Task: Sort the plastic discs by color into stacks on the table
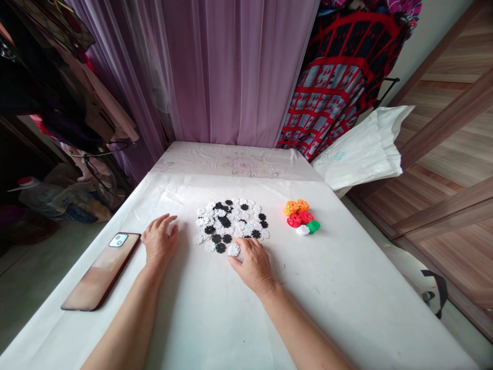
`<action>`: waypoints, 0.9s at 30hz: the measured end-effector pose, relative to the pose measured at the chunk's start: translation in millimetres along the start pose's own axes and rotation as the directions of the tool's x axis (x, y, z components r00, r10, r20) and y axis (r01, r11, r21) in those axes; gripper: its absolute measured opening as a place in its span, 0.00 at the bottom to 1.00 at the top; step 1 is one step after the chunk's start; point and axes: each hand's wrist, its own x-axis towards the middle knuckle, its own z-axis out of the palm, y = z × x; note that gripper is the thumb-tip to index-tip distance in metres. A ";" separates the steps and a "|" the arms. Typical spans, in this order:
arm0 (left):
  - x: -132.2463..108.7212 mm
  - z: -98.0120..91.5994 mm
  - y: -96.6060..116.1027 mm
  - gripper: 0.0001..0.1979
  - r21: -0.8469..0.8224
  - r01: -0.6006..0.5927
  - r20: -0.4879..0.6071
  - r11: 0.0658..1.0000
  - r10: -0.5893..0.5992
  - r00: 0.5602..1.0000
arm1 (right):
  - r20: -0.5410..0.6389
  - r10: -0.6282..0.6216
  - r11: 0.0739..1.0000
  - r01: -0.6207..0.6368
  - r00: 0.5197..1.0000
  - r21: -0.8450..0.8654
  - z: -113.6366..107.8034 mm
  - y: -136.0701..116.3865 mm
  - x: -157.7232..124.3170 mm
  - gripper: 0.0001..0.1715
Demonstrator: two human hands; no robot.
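Loose black and white snowflake discs (224, 221), round with notched rims, lie in a flat heap at the middle of the white table. At the heap's near edge, my right hand (253, 264) has its thumb and forefinger around a white snowflake disc (233, 250). My left hand (159, 240) rests on the table to the left of the heap, fingers apart and holding nothing. To the right sit small groups of discs sorted by colour: orange (296, 206), red (300, 219), green (314, 226) and white (302, 230).
A phone (102, 272) lies face down beside my left hand. The white table cover (239, 318) reaches back to a purple curtain (234, 72). A white bag (358, 149) stands off the table's right edge. Clothes (69, 87) hang at the left.
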 end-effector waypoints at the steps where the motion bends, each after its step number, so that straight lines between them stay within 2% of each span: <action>1: 2.4 -0.2 -3.5 0.15 -0.004 0.026 0.016 1.000 -0.026 1.000 | -0.006 0.019 1.000 -0.019 1.000 -0.007 1.6 -1.3 0.9 0.17; 5: 5.4 1.8 -7.1 0.17 -0.039 0.040 0.053 0.998 -0.038 0.998 | -0.045 0.040 0.999 -0.040 0.998 0.002 5.9 0.1 1.1 0.15; 12: 4.5 3.7 -10.0 0.16 -0.090 0.029 0.029 0.996 -0.027 0.999 | -0.083 0.053 0.995 -0.045 0.995 0.093 8.4 4.1 -3.4 0.17; 16: 5.0 4.2 -14.6 0.16 -0.123 0.010 0.002 0.992 -0.010 1.000 | -0.194 0.154 0.981 -0.126 0.969 0.149 -4.4 31.5 -2.3 0.17; 19: 5.7 4.2 -16.4 0.17 -0.147 0.017 -0.008 0.989 -0.019 1.000 | -0.263 0.274 0.961 -0.255 0.925 0.103 -18.5 65.0 -2.5 0.17; 21: 6.2 3.9 -16.6 0.16 -0.151 0.025 -0.008 0.988 -0.026 1.000 | -0.265 0.301 0.953 -0.295 0.916 0.061 -23.6 82.1 -5.0 0.18; 23: 6.5 3.5 -16.2 0.16 -0.147 0.025 0.003 0.989 -0.025 1.000 | -0.247 0.298 0.954 -0.298 0.922 0.036 -23.8 90.7 -8.4 0.18; 27: 6.7 3.7 -15.6 0.16 -0.146 0.029 0.014 0.989 -0.027 1.000 | -0.236 0.264 0.961 -0.275 0.935 -0.013 -19.5 90.5 -10.3 0.15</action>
